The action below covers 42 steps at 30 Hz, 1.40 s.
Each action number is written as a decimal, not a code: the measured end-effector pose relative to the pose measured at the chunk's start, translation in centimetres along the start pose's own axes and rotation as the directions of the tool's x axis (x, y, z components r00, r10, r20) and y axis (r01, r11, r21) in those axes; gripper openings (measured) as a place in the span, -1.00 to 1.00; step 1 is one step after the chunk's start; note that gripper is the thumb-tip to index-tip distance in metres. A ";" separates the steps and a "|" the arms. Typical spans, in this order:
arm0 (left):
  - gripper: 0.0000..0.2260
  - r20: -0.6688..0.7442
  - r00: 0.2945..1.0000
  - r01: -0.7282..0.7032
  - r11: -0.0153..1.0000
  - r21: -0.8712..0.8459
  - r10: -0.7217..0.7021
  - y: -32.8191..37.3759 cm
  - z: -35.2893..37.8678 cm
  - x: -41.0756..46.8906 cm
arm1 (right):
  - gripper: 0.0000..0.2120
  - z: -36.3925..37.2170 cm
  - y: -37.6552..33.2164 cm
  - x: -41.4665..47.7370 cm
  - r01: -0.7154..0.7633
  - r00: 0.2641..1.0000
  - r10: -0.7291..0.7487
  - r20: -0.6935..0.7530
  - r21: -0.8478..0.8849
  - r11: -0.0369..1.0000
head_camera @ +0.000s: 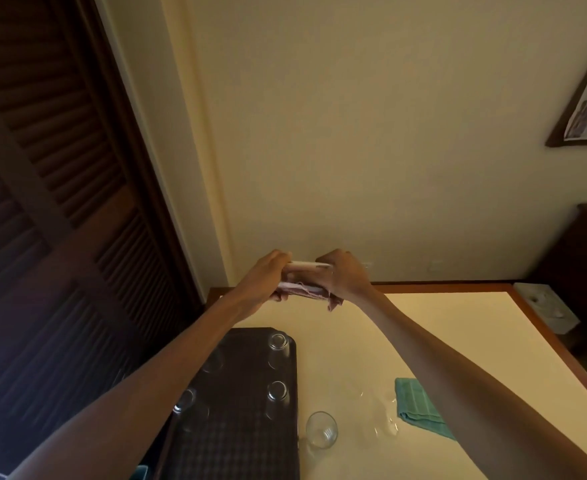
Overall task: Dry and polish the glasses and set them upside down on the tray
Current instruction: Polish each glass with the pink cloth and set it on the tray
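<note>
Both hands are raised at the middle of the frame, in front of the wall. Left hand [268, 275] has its fingers curled round one end of a glass [307, 267] that lies sideways between the two hands. Right hand [345, 276] is curled round the other end and grips a pink cloth [306, 291], which bunches under the glass and hangs a little below the right palm. How much of the glass the cloth covers is hard to tell.

Below the hands, at lower centre, a dark tray [250, 438] lies on a cream table [458, 334] with a wooden edge. Several upturned glasses [277, 391] stand on the tray, two along its right side and others partly hidden by the left forearm. Just right of the tray, near the bottom edge, one more tumbler [321, 429] rests on the table itself. A folded green cloth [418, 407] lies further right, partly under the right forearm, with something clear and glinting between it and the tumbler.

A dark slatted door [60, 202] fills the left of the frame, and a framed picture [583, 112] hangs at upper right.
</note>
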State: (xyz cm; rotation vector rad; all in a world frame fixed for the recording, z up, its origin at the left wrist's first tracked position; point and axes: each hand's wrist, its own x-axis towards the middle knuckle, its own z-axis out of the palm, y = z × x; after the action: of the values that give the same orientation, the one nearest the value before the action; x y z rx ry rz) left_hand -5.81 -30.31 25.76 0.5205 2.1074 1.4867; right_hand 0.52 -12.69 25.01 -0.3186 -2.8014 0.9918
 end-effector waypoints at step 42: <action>-0.75 -0.070 0.997 0.006 0.949 -0.316 -0.030 1.3 -5.3 -1.2 | -0.81 -0.5 -10.1 -0.1 0.140 0.951 -0.280 -0.131 -0.627 0.767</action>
State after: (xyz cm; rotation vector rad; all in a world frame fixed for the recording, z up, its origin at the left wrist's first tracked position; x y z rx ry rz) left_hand -8.00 -34.51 28.63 0.3291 1.8683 1.8130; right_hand -0.78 -20.07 31.78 -0.1549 -2.7834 -0.0361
